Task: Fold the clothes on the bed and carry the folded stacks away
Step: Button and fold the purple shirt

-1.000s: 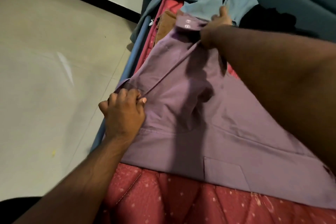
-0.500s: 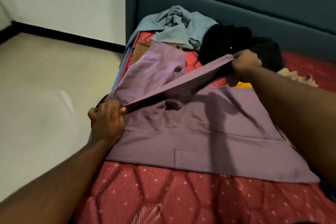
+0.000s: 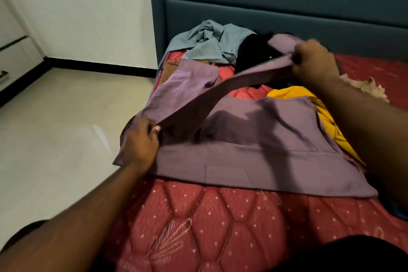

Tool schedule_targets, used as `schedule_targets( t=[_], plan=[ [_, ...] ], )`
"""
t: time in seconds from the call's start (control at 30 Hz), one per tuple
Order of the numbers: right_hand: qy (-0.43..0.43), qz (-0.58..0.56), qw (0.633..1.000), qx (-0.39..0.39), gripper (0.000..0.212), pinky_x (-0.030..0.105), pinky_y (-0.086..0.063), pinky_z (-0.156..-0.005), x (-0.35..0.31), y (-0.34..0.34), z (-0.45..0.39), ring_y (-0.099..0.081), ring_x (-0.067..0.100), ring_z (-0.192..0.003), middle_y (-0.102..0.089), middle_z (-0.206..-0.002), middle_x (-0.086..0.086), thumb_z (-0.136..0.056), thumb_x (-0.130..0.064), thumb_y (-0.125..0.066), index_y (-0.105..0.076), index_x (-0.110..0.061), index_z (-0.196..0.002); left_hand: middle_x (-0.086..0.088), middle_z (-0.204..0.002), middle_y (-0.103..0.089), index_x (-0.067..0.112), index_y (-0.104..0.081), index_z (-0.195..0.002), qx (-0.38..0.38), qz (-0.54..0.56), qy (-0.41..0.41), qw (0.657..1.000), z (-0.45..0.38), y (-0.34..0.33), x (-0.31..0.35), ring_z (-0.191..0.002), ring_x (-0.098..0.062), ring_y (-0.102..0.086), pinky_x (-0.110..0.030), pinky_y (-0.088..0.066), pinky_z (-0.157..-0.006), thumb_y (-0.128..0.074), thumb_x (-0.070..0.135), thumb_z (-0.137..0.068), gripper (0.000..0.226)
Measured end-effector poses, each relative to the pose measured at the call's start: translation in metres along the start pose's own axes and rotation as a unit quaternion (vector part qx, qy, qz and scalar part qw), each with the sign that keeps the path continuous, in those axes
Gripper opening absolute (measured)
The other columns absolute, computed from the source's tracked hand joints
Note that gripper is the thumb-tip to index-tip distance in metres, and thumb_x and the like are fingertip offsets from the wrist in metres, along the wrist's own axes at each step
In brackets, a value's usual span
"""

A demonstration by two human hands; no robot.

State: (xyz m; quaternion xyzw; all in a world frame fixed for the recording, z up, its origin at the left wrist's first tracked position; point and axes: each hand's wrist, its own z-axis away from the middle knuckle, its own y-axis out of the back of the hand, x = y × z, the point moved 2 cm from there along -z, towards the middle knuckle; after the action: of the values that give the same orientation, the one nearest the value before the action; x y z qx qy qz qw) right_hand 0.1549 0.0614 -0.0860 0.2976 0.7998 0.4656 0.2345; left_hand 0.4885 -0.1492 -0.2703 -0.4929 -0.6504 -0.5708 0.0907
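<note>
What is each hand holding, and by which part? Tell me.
Both grip the purple shirt: left hand pinches its near-left edge, right hand its lifted far end.

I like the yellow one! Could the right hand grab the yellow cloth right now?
Probably not yet. The right hand is busy gripping the purple shirt; the yellow cloth lies close below it, partly uncovered, once it lets go.
</note>
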Motion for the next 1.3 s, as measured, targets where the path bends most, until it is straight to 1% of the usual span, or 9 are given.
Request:
schedule_targets(
  t=[0.1,0.23,0.47,0.67,0.87,0.93,1.03,1.17,1.3],
  plan=[
    [-0.009,0.139,0.982,-0.124,0.027,0.042,-0.049,-0.073,0.033,-0.03,0.076,-0.061,0.043,-0.092,-0.058,-0.112,0.022,-0.088,-0.018,-0.055,-0.064,-0.006,-0.11,-0.019,-0.085,-0.065,0.013,-0.049,-0.091,-0.08,-0.048,-0.05,0.994,0.04,-0.011,-0.011,-0.079,-0.04,-0.063,-0.044,-0.049,-0.065,-0.057,0.02,-0.095,0.012],
    [-0.012,0.226,0.867,-0.444,0.04,0.035,-0.051,-0.088,0.046,-0.074,0.159,-0.061,0.028,-0.112,-0.057,-0.132,0.011,-0.092,-0.02,-0.05,-0.055,-0.016,-0.131,-0.011,-0.105,-0.071,0.021,-0.061,-0.115,-0.151,-0.061,-0.042,0.986,0.064,-0.02,-0.033,-0.093,-0.033,-0.067,-0.037,-0.051,-0.076,-0.059,0.013,-0.091,0.026],
    [-0.116,0.129,0.956,-0.238,0.039,0.043,-0.048,-0.089,0.053,-0.074,0.16,-0.058,0.038,-0.111,-0.055,-0.129,0.015,-0.093,-0.03,-0.046,-0.054,-0.019,-0.13,-0.018,-0.093,-0.072,0.002,-0.073,-0.096,-0.088,-0.022,0.05,0.995,0.055,-0.011,-0.039,-0.089,-0.034,-0.066,-0.028,-0.037,-0.071,-0.066,0.008,-0.089,0.011],
    [-0.19,-0.225,0.953,-0.074,0.044,0.029,-0.036,-0.105,0.049,-0.074,0.15,-0.053,0.031,-0.123,-0.06,-0.13,0.017,-0.087,0.001,-0.047,-0.061,-0.005,-0.128,-0.014,-0.088,-0.065,0.004,-0.063,-0.09,-0.135,-0.046,0.037,0.989,0.062,-0.012,-0.036,-0.078,-0.023,-0.054,-0.03,-0.037,-0.069,-0.06,0.012,-0.094,0.009],
    [-0.091,-0.165,0.982,0.03,0.041,0.038,-0.039,-0.1,0.072,-0.053,0.169,-0.05,0.037,-0.117,-0.053,-0.13,0.022,-0.083,-0.017,-0.049,-0.068,-0.007,-0.117,-0.019,-0.094,-0.066,0.007,-0.063,-0.091,-0.106,-0.119,0.07,0.985,0.064,-0.016,-0.03,-0.085,-0.037,-0.061,-0.035,-0.042,-0.068,-0.058,0.011,-0.09,0.006],
    [-0.13,-0.059,0.984,-0.109,0.045,0.043,-0.037,-0.102,0.097,-0.069,0.203,-0.046,0.042,-0.12,-0.048,-0.133,0.025,-0.086,-0.026,-0.043,-0.063,-0.006,-0.12,-0.018,-0.1,-0.064,0.01,-0.058,-0.1,-0.148,-0.201,0.006,0.968,0.065,-0.02,-0.022,-0.089,-0.039,-0.063,-0.041,-0.048,-0.07,-0.048,0.014,-0.095,0.012],
    [-0.261,0.039,0.896,-0.356,0.036,0.044,-0.033,-0.108,0.12,-0.095,0.255,-0.049,0.038,-0.121,-0.054,-0.129,0.024,-0.09,-0.023,-0.049,-0.058,-0.003,-0.119,-0.012,-0.107,-0.064,0.014,-0.056,-0.111,-0.219,-0.401,-0.171,0.873,0.063,-0.029,-0.006,-0.088,-0.033,-0.068,-0.038,-0.051,-0.066,-0.05,0.019,-0.094,0.018],
    [-0.381,-0.099,0.892,-0.223,0.031,0.04,-0.047,-0.097,0.12,-0.087,0.245,-0.056,0.039,-0.114,-0.06,-0.122,0.025,-0.086,-0.01,-0.059,-0.063,0.0,-0.116,-0.005,-0.08,-0.066,0.022,-0.07,-0.086,-0.202,-0.519,-0.401,0.727,0.063,-0.039,0.02,-0.061,-0.025,-0.063,-0.029,-0.043,-0.058,-0.076,0.029,-0.067,0.021],
    [-0.484,-0.24,0.835,-0.104,0.032,0.044,-0.054,-0.087,0.12,-0.096,0.238,-0.064,0.039,-0.1,-0.066,-0.111,0.023,-0.073,-0.019,-0.067,-0.069,-0.012,-0.104,-0.008,-0.074,-0.061,0.016,-0.064,-0.082,-0.2,-0.388,-0.454,0.777,0.069,-0.056,0.057,-0.061,-0.031,-0.059,-0.036,-0.042,-0.056,-0.068,0.024,-0.064,0.021]
  ],
)
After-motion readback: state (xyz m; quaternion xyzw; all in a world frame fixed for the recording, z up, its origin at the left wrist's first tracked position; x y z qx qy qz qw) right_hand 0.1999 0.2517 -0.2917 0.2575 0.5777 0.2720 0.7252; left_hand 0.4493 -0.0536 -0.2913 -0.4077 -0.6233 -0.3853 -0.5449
